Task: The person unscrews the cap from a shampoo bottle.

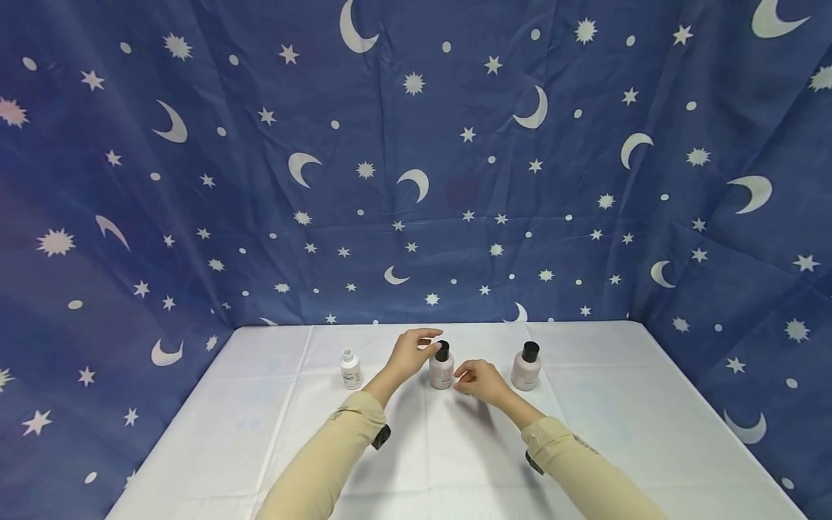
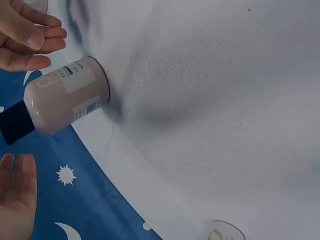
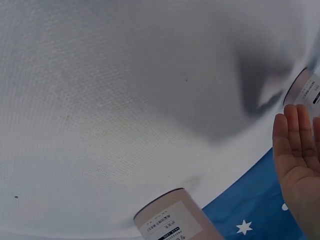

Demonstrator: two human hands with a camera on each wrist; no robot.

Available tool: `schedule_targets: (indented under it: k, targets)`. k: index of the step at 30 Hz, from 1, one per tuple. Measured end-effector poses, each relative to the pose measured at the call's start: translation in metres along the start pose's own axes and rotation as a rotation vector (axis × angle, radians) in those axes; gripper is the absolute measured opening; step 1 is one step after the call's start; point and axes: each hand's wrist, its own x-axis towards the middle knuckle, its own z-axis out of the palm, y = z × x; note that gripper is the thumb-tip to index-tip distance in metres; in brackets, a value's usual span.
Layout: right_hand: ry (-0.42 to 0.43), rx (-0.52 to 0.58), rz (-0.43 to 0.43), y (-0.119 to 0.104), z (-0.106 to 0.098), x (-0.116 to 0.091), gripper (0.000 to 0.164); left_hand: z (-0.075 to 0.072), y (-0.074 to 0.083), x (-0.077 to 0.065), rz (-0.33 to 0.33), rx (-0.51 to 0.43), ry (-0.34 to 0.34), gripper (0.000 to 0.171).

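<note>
A pink bottle with a black cap (image 1: pixel 441 370) stands upright on the white cloth between my two hands. My left hand (image 1: pixel 411 354) is at the level of the cap, its fingers extended and the thumb overlapping the cap's edge in the head view. In the left wrist view, a gap shows between the left fingers (image 2: pixel 22 175) and the black cap (image 2: pixel 16 122). My right hand (image 1: pixel 482 380) is lower, to the right of the bottle, with loosely bent fingers. Its fingertips come close to the bottle's lower side. Neither hand holds anything.
A second pink bottle with a black cap (image 1: pixel 526 368) stands to the right of my right hand. To the left is a smaller white bottle (image 1: pixel 351 370). A blue curtain (image 1: pixel 455 180) with moons and stars hangs behind and beside the white-covered table (image 1: pixel 273 433).
</note>
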Motion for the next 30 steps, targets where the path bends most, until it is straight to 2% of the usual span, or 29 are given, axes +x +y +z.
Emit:
schedule_targets:
  k: [3, 7, 12, 16, 20, 24, 30]
  targets:
    - [0.049, -0.025, 0.052, 0.001, 0.001, 0.002, 0.022, 0.005, 0.001, 0.001, -0.004, 0.037, -0.001, 0.027]
    - [0.116, -0.062, 0.162, 0.000, 0.003, 0.005, 0.032, 0.010, 0.003, 0.003, -0.032, 0.071, -0.019, 0.028]
    - [0.126, -0.039, 0.232, 0.000, 0.006, 0.008, 0.042, 0.014, 0.004, 0.004, -0.060, 0.076, -0.012, 0.028]
    - [0.110, 0.038, 0.209, 0.004, 0.010, 0.011, 0.054, 0.017, 0.003, 0.005, -0.072, 0.084, -0.024, 0.028]
    - [0.098, 0.104, 0.148, 0.006, 0.014, 0.014, 0.063, 0.018, 0.003, 0.004, -0.091, 0.070, -0.026, 0.024]
    - [0.110, 0.131, 0.115, 0.006, 0.019, 0.017, 0.062, 0.020, 0.005, 0.005, -0.087, 0.047, 0.013, 0.021]
    - [0.114, 0.130, 0.113, 0.002, 0.025, 0.020, 0.057, 0.023, 0.009, 0.005, -0.146, 0.012, 0.061, 0.020]
